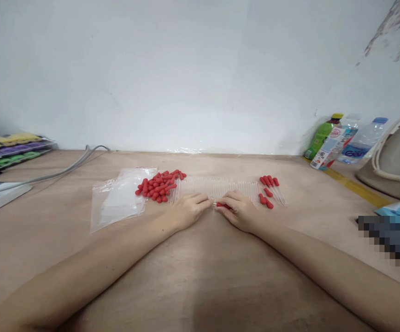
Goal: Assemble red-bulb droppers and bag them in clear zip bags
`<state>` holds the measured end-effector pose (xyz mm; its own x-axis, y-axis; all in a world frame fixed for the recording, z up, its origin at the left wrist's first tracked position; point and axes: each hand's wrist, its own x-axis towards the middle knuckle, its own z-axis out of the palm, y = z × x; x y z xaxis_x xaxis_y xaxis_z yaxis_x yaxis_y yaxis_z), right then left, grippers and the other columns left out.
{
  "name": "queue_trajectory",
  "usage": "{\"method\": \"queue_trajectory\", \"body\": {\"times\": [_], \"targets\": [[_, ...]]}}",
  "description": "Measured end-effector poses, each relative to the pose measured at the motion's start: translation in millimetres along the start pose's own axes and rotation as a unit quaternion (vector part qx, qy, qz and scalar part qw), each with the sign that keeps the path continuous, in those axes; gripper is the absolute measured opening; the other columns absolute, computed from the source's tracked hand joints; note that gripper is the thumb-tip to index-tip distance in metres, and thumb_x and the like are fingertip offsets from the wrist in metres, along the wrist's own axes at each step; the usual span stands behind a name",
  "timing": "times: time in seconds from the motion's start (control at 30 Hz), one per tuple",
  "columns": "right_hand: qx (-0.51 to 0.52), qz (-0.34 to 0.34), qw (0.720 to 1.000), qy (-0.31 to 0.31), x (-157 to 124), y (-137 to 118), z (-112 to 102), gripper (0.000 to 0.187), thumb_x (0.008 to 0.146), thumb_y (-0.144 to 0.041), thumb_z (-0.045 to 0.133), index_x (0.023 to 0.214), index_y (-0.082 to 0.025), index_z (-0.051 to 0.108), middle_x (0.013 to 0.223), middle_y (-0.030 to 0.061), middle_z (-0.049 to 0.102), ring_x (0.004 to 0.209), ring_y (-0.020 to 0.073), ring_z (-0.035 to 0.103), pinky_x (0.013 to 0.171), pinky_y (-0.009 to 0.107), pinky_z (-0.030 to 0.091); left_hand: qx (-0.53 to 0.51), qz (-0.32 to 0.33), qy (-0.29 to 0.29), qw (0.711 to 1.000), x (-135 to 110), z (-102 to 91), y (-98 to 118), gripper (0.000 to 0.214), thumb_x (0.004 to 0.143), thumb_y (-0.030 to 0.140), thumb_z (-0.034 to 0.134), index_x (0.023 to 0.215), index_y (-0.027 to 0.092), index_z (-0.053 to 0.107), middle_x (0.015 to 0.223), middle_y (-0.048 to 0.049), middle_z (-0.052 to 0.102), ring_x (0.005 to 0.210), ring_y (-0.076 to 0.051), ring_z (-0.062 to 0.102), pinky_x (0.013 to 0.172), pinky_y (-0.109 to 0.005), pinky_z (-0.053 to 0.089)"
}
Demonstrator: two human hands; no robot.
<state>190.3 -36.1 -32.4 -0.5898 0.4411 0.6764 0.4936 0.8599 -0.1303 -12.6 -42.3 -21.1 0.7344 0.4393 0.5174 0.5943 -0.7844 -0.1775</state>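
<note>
While half hidden under fingertips, pinched between left hand (188, 210) and right hand (242, 213), both closed narrow on dropper (223, 205), small, red rubber bulb on thin clear stem, lying level at centre of table (200, 281), just near of clear tube row (217, 186), right of red bulb pile (160, 184), left of capped droppers (271, 189).

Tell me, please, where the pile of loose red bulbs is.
Head view, left of centre: the pile of red bulbs lies between the clear plastic bags and the glass tubes.

Red dropper (221, 204) half-hidden (right hand (242, 213)).
</note>
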Motion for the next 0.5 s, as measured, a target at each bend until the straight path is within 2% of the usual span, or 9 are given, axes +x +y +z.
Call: {"method": "queue_trajectory", "body": {"times": [0.1,0.27,0.37,0.5], "targets": [[-0.024,0.002,1.0,-0.007,1.3,0.9,0.5,0.017,0.085,-0.024,0.044,0.083,-0.016,0.06,0.073,0.0057,0.059,0.068,0.0152,0.053,0.066,0.03,0.04,0.014,-0.013,-0.006,1.0,0.9,1.2,2.1,0.026,0.091,0.018,0.033,0.1,0.016,0.057,0.081,-0.0049,0.06,0.074,-0.015,0.056,0.063,-0.025,0.045],[-0.007,0.022,1.0,0.016,3.2,6.1,-4.4,0.014,0.084,-0.025,0.049,0.083,-0.017,0.06,0.076,0.0054,0.062,0.071,0.0153,0.055,0.068,0.031,0.039,-0.063,-0.069,0.051,0.994,-0.8,4.1,-1.9,0.023,0.09,0.027,0.039,0.098,0.016,0.057,0.086,-0.0065,0.06,0.08,-0.016,0.056,0.073,-0.028,0.047],[0.02,0.045,0.999,0.01,2.6,7.3,-9.3,0.011,0.081,-0.025,0.053,0.082,-0.017,0.06,0.075,0.0044,0.063,0.071,0.0152,0.056,0.069,0.031,0.041,-0.087,-0.088,0.039,0.992,-3.0,2.6,-4.5,0.023,0.089,0.028,0.04,0.093,0.015,0.059,0.081,-0.0059,0.06,0.074,-0.015,0.056,0.069,-0.028,0.047],[0.066,0.068,0.995,-0.01,1.5,3.6,-12.3,0.01,0.081,-0.023,0.052,0.08,-0.017,0.06,0.072,0.0037,0.062,0.068,0.0136,0.055,0.063,0.027,0.044,-0.113,-0.089,0.038,0.989,-4.2,-1.2,-3.0,0.024,0.09,0.025,0.039,0.089,0.015,0.06,0.075,-0.0048,0.058,0.067,-0.013,0.055,0.062,-0.024,0.046]]}}
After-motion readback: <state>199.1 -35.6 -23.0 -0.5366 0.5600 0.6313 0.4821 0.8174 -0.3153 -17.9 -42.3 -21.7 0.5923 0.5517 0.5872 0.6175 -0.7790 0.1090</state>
